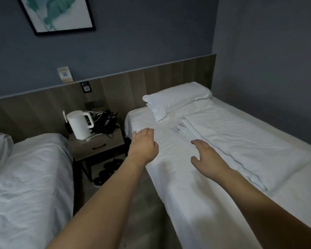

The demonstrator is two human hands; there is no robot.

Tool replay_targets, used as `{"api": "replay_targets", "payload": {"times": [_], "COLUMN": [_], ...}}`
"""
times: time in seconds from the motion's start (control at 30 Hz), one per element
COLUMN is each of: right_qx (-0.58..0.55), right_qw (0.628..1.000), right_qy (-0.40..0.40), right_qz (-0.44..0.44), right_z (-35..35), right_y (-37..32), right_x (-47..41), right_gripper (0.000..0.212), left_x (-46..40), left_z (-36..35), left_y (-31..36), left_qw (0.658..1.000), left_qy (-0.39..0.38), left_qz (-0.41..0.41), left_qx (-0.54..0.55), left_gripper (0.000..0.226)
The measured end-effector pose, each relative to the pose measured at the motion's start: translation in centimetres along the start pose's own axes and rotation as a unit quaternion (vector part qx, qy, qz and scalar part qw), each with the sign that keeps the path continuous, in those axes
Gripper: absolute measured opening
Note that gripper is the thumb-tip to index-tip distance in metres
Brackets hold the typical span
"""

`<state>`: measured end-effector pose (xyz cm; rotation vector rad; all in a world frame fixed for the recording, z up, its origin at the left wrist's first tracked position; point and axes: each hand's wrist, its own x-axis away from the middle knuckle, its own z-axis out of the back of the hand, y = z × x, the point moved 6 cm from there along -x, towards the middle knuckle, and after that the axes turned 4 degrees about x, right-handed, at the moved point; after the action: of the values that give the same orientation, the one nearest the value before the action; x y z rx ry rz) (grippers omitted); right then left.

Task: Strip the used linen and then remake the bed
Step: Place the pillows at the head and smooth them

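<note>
Both hands out over the near edge of the right-hand bed with its wrinkled white fitted sheet (196,203), neither holding anything. Left hand (144,143) hovers at the sheet's edge toward the head end, fingers loosely bent and apart; can't tell if it touches the fabric. Right hand (207,157) has its fingers spread and relaxed over the sheet. The folded white duvet or cover, a long flat stack (228,148), lies just beyond the right hand, up and to its right. Its long axis runs diagonally from near the white pillow (176,99) at the headboard down toward the foot. Right hand is clearly nearer; the stack's near edge sits just past its fingertips, not touching. My read: next move is grabbing the stack, right hand first. Grey bedside drawer table (97,146) between the beds carries a white electric kettle (79,124), black bag (109,121) and cables. Dark slippers (106,169) underneath. Second white bed (29,186) at left.
</note>
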<state>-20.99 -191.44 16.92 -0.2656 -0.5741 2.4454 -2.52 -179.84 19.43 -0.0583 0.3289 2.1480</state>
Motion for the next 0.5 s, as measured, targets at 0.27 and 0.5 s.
{"api": "replay_targets", "payload": {"times": [0.27,0.5], "right_qx": [-0.007,-0.019], "right_qw": [0.999,0.998], "right_qy": [0.033,0.045], "right_qz": [-0.035,-0.026], "right_z": [-1.8,-5.5], "right_y": [1.8,0.3], "right_x": [-18.2,-33.6], "right_gripper": [0.062,0.065], "left_x": [-16.6,-29.1], "left_z": [-4.1,-5.8], "left_y": [-3.2,-17.0], "left_qw": [0.996,0.998], "left_qy": [-0.019,-0.057], "left_qz": [-0.086,-0.027], "left_qx": [-0.021,-0.001], "left_gripper": [0.056,0.058]}}
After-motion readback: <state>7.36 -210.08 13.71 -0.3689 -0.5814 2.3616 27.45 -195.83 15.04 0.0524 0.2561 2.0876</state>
